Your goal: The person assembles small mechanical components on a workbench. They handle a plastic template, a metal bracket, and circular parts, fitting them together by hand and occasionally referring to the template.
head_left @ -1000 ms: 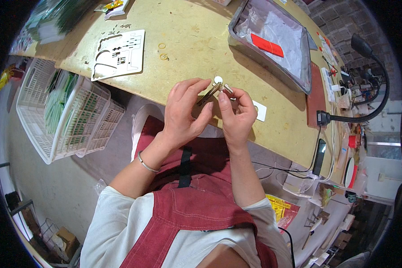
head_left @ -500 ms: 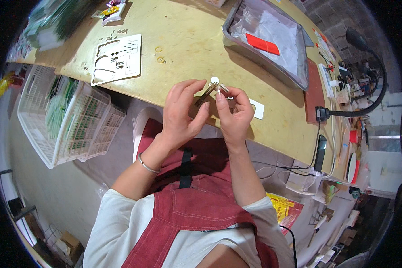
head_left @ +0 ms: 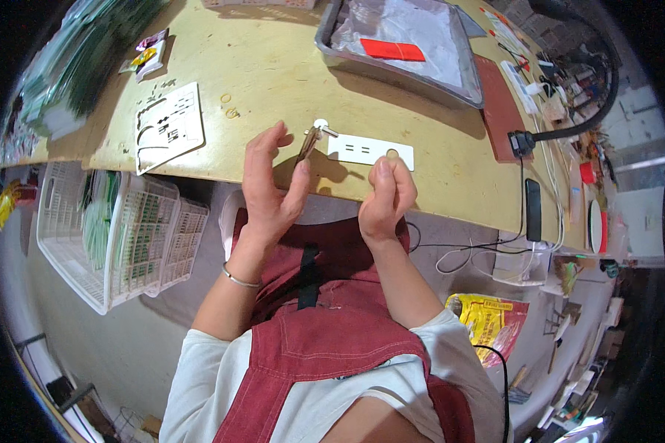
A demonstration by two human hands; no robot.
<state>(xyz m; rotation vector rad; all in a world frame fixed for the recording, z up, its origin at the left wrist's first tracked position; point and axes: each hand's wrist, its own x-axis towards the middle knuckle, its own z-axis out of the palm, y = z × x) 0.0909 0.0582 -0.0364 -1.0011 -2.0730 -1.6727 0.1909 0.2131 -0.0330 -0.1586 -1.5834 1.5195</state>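
Note:
My left hand (head_left: pixel 267 173) is open beside a small brown upright piece (head_left: pixel 309 146). A white round tip and a short crosswise peg show at its top. The thumb overlaps its lower end; whether they touch, I cannot tell. The index finger is apart from it. To the right lies a white strip (head_left: pixel 358 150) with small slots and a round hole. My right hand (head_left: pixel 389 196) is closed, thumb pressed to the curled index finger, over the strip's front edge near the hole. What that pinch holds, if anything, is hidden.
A white cut-out sheet (head_left: pixel 181 122) with dark slots lies at left, near small rings (head_left: pixel 231 113). A grey tray (head_left: pixel 414 81) holding a red piece stands at the back. White baskets (head_left: pixel 114 251) are beside the table; a black phone (head_left: pixel 530 210) and cables are at right.
My right hand has left the brown piece and moved right to the white strip, its fingers now curled closed. My left hand stays by the piece. The whole view has turned slightly.

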